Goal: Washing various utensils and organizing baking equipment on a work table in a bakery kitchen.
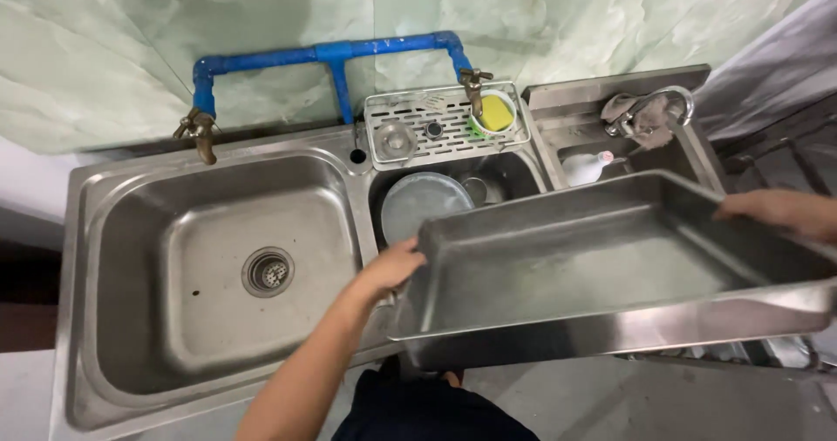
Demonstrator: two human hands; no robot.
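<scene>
Head view shows my left hand (394, 265) and right hand (780, 210) with fingers gripping the big steel tray (593, 271) by its end rims; it looks stiff, heavy and slippery.

pale green marble wall (558, 14), blue pipe (331, 55), steel sinks (218, 258)

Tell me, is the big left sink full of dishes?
No, the left sink basin holds nothing but its drain; the round plate sits in the middle basin instead.
</scene>
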